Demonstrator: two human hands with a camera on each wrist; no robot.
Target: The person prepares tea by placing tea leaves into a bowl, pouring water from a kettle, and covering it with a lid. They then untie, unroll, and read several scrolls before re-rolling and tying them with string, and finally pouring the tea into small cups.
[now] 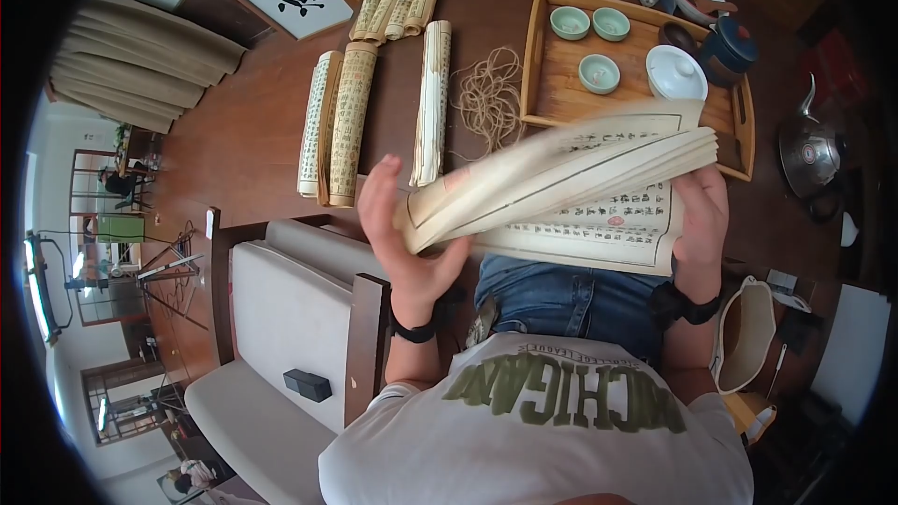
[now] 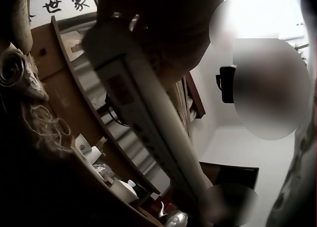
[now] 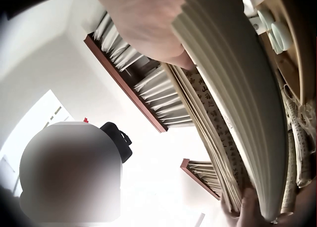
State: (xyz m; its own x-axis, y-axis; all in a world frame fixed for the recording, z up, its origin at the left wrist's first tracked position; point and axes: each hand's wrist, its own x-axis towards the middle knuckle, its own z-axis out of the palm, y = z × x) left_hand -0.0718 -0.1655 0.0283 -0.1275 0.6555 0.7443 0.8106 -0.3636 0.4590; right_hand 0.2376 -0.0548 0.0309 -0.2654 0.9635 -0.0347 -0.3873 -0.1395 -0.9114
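Both hands hold an old-style paper book (image 1: 561, 187) with vertical columns of characters and a red seal on one page. It is spread above the lap, its pages fanned and partly blurred. At its left end, my left hand (image 1: 407, 238) grips the bundled pages between thumb and fingers. My right hand (image 1: 703, 215) holds the right edge, fingers partly hidden by the paper. In the right wrist view, the thick fan of page edges (image 3: 237, 88) lies beside the right hand (image 3: 148, 24). The left wrist view is dark and shows a blurred rolled part of the book (image 2: 153, 123).
Several rolled booklets (image 1: 351, 122) lie on the table, with a narrow roll (image 1: 433, 103) beside tangled twine (image 1: 488, 98). A wooden tray (image 1: 552, 112) carries green cups (image 1: 599, 73) and a white lidded bowl (image 1: 675, 75). A metal kettle (image 1: 810, 150) stands at the right.
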